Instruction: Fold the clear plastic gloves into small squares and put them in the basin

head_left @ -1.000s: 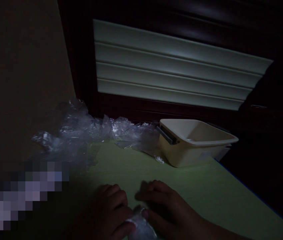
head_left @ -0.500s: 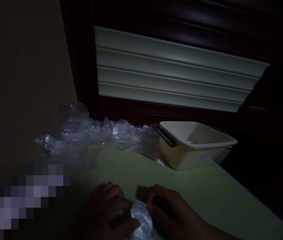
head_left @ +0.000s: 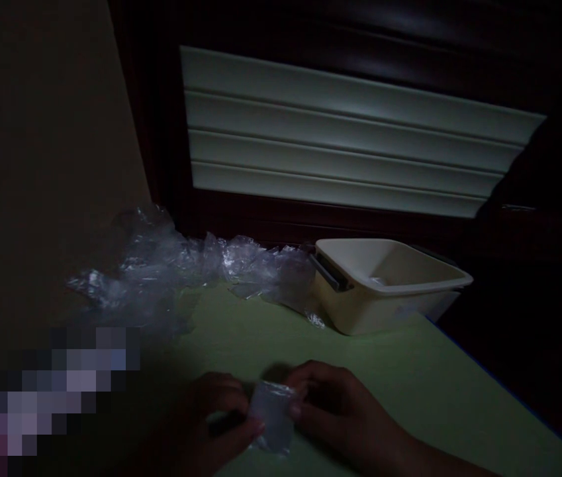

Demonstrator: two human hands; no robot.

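Note:
A small clear plastic bag [head_left: 275,416] is held upright just above the near part of the green tabletop [head_left: 241,331]. My left hand [head_left: 216,417] pinches its left edge, with the thumb on the near face. At its right edge, my right hand [head_left: 340,414] has thumb and fingers closed on it. The bag looks flat and folded small; whether anything is inside cannot be made out in the dim light.
Crumpled clear plastic bags [head_left: 156,265] lie heaped along the back left of the table. A cream plastic bin [head_left: 374,311] with dark handles stands at the back right, near the blue table edge [head_left: 489,371]. Behind is a dark frame with pale slats [head_left: 335,139].
The plastic bag has risen and now faces me flatter, no longer bunched. Both hands have come up slightly and grip its two sides.

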